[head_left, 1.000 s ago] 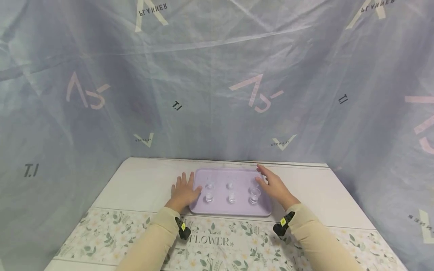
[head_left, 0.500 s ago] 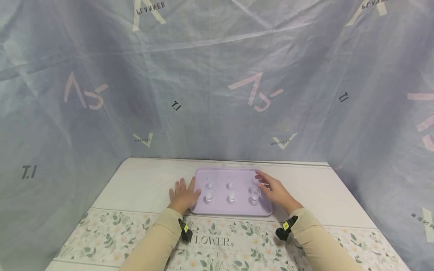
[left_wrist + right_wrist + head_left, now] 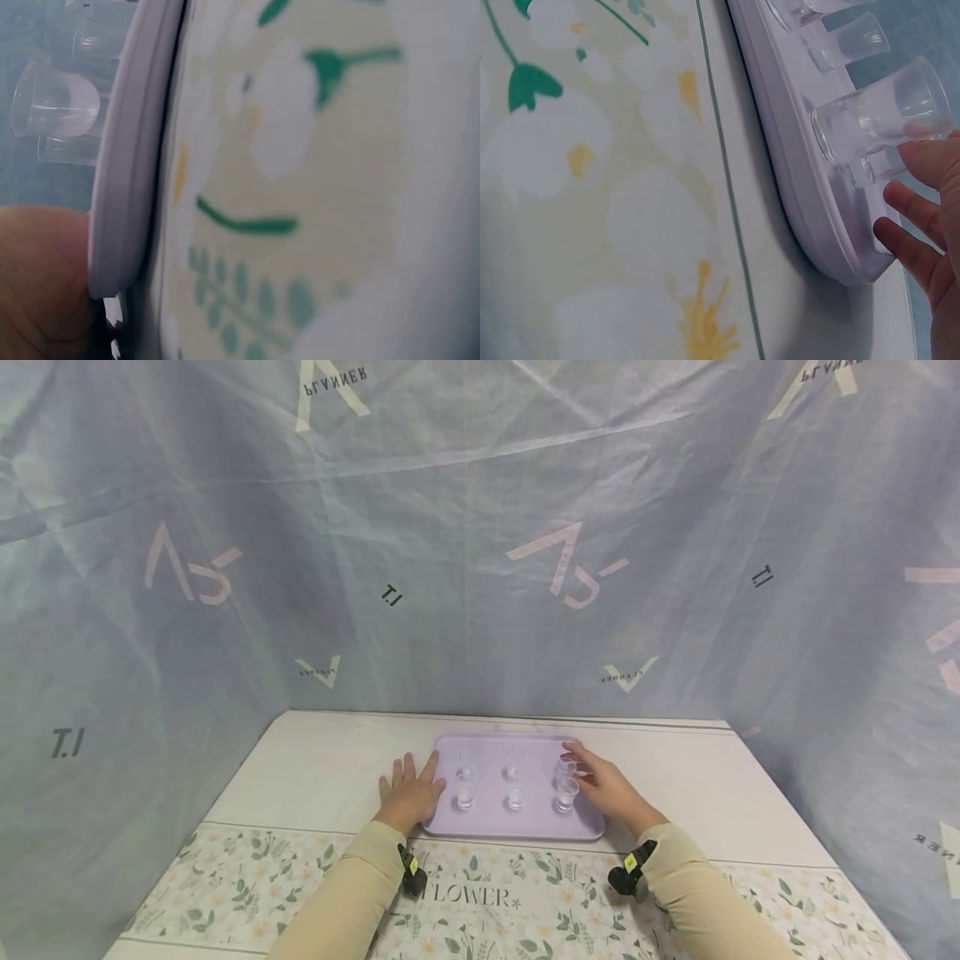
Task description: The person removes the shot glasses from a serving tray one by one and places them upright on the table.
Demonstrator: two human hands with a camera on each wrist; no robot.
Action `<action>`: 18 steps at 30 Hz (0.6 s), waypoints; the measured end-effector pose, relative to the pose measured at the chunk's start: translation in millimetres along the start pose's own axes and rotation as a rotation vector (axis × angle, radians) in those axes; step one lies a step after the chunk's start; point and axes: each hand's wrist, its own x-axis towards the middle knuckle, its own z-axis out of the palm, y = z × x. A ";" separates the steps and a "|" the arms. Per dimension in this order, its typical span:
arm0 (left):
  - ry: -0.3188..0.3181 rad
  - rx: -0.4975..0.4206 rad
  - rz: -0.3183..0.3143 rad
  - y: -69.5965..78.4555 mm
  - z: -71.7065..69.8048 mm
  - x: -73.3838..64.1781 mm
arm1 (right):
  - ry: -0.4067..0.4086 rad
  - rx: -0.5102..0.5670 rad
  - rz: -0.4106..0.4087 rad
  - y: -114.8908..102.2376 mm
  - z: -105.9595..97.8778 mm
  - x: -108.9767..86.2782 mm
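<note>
On a lilac tray stand several small clear shot glasses in two rows. My right hand reaches over the tray's right side, its thumb and fingers curled around the back right shot glass. Just in front of that one stands the front right shot glass, which in the right wrist view partly hides the glass between my thumb and fingers. My left hand lies spread at the tray's left edge, the thumb touching the rim. Only part of the left hand shows in the left wrist view.
Under the tray is a white table covering with a flower-printed band nearer me. A grey-blue printed curtain encloses the back and both sides. The middle shot glasses and left shot glasses stand apart on the tray.
My right hand has come lower and its fingers have closed in around the back right shot glass. The left hand has moved slightly but stays at the tray's left edge.
</note>
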 end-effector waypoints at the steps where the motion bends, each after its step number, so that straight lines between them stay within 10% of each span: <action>1: 0.000 0.001 0.000 -0.9 1.9 2.3 | -0.003 0.011 0.010 -0.5 0.1 0.3; 18: 0.039 -0.005 0.016 -1.2 1.2 5.7 | 0.059 -0.012 0.031 0.0 7.1 2.8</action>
